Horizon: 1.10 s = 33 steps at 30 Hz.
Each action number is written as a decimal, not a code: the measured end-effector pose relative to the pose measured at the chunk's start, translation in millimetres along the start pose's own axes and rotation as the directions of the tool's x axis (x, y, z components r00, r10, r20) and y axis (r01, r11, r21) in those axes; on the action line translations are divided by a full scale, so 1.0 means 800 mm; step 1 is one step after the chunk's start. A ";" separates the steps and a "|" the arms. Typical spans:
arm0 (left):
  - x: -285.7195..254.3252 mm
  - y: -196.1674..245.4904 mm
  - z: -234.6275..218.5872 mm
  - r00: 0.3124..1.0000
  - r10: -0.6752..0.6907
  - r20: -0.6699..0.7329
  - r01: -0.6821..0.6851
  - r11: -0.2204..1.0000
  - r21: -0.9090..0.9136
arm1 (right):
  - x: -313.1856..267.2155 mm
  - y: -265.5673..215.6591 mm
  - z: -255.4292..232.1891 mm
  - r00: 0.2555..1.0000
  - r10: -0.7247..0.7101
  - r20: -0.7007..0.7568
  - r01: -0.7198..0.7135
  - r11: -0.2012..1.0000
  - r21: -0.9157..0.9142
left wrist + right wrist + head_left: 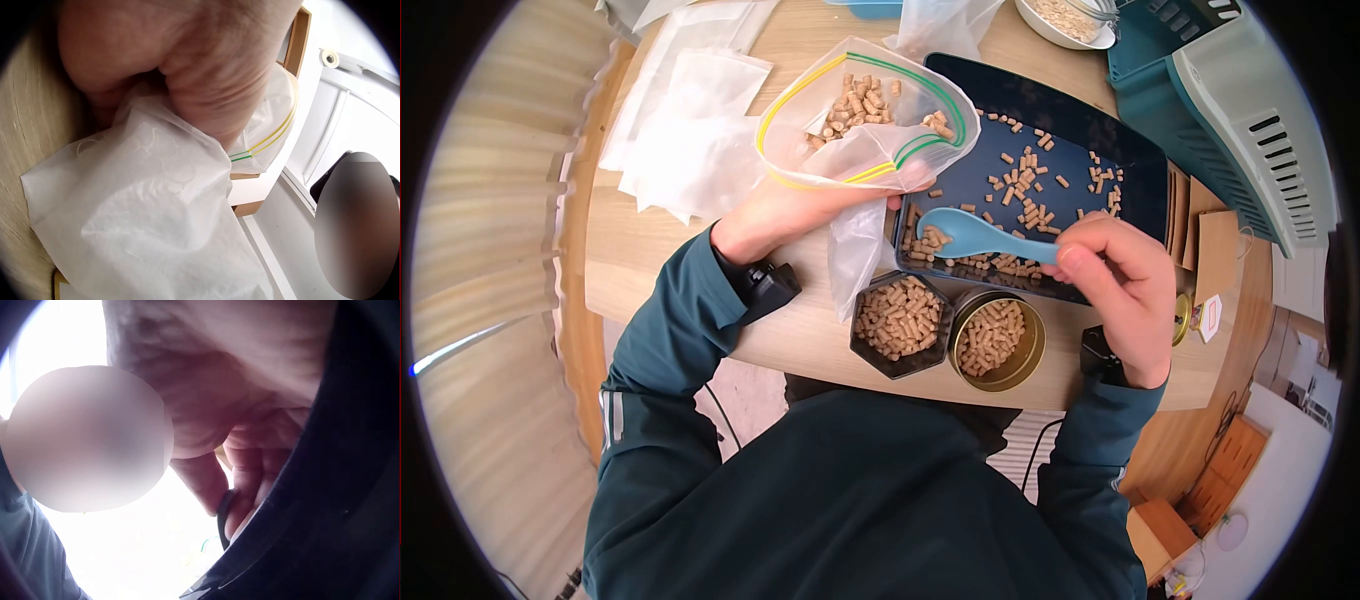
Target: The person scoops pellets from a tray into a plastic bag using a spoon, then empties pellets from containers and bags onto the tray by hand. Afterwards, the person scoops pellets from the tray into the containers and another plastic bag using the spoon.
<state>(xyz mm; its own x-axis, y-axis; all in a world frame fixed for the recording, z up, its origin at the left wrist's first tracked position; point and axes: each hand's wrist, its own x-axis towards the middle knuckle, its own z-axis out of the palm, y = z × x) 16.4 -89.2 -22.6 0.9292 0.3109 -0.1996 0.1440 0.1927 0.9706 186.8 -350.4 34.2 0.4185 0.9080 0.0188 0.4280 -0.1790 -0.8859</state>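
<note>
My left hand point(785, 212) grips a clear zip bag point(855, 155) from below, its mouth spread wide between a yellow and a green seal strip. Wood pellets point(860, 103) lie inside it. The left wrist view shows the hand's underside and the loose lower part of the bag point(156, 212). Between thumb and fingers, my right hand point(1125, 290) pinches the handle of a blue spoon point(980, 236). Its bowl carries a few pellets over the near left corner of a dark blue tray point(1090, 115), where more pellets lie scattered.
A black hexagonal container point(868, 352) and a round gold tin point(1030, 368), both holding pellets, stand at the table's near edge. Flat clear bags point(690, 130) lie at left. A white bowl point(1090, 40), a grey-and-teal carrier point(1250, 120) and cardboard point(1212, 235) stand right.
</note>
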 end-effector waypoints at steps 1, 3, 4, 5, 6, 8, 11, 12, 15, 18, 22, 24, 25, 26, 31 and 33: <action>0.000 0.000 -0.004 1.000 -0.022 0.009 0.021 0.999 0.049 | -0.001 -0.002 0.001 0.994 0.094 -0.058 -0.086 0.988 0.130; 0.000 -0.001 -0.005 0.999 -0.044 0.016 0.042 0.994 0.098 | -0.003 -0.002 0.000 0.968 0.216 -0.129 -0.174 0.945 0.277; 0.000 -0.001 -0.003 1.000 -0.010 0.008 0.010 0.998 0.067 | -0.004 0.002 -0.002 0.968 0.215 -0.128 -0.174 0.945 0.276; 0.000 -0.002 -0.001 1.000 0.023 -0.003 -0.023 0.999 0.036 | -0.005 0.006 -0.005 0.960 0.206 -0.190 -0.146 0.946 0.289; 0.000 -0.002 -0.001 1.000 0.024 -0.008 -0.024 0.999 0.035 | -0.005 0.010 -0.008 0.949 0.196 -0.248 -0.117 0.947 0.300; -0.001 -0.003 -0.001 0.999 0.046 -0.007 -0.046 0.997 0.068 | -0.003 0.011 -0.007 0.945 0.162 -0.283 -0.069 0.947 0.315; 0.004 -0.013 -0.005 0.994 0.107 -0.010 -0.104 0.981 0.164 | -0.003 0.014 0.001 0.849 0.084 -0.522 0.129 0.925 0.358; 0.002 -0.012 -0.005 0.993 0.112 -0.024 -0.107 0.981 0.164 | -0.002 0.013 0.004 0.856 0.075 -0.512 0.134 0.924 0.358; 0.002 -0.014 -0.009 0.996 0.072 0.043 -0.075 0.995 0.070 | 0.002 0.008 0.018 0.831 -0.179 -0.528 0.313 0.933 0.178; 0.009 -0.026 -0.016 0.981 0.186 0.056 -0.194 0.961 0.199 | 0.008 0.009 0.025 0.788 -0.442 -0.428 0.428 0.894 -0.134; 0.003 -0.024 -0.013 0.996 0.089 0.024 -0.091 0.988 0.121 | 0.007 0.005 0.029 0.738 -0.488 -0.465 0.346 0.867 -0.359; 0.004 -0.027 -0.014 0.998 0.028 0.054 -0.029 1.000 0.004 | 0.005 0.004 0.027 0.758 -0.437 -0.484 0.291 0.891 -0.348; 0.003 -0.027 -0.014 0.998 0.029 0.053 -0.029 1.000 0.003 | 0.005 0.005 0.025 0.775 -0.385 -0.501 0.236 0.912 -0.335; 0.002 -0.026 -0.013 0.998 0.045 0.049 -0.045 0.999 -0.001 | 0.005 0.004 0.023 0.776 -0.385 -0.501 0.236 0.912 -0.335; 0.001 -0.022 -0.014 0.997 0.055 0.055 -0.056 0.998 0.003 | 0.003 0.007 0.012 0.774 -0.356 -0.524 0.157 0.909 -0.386; 0.003 -0.024 -0.015 0.997 0.053 0.057 -0.054 0.998 0.025 | 0.001 0.007 0.007 0.771 -0.333 -0.544 0.131 0.918 -0.375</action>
<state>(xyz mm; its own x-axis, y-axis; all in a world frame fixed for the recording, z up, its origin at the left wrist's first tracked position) 11.4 -81.0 -43.5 0.9535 0.2670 -0.1402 0.1019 0.1524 0.9831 184.8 -348.6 26.3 0.6156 0.5533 0.5611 0.7483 -0.1872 -0.6364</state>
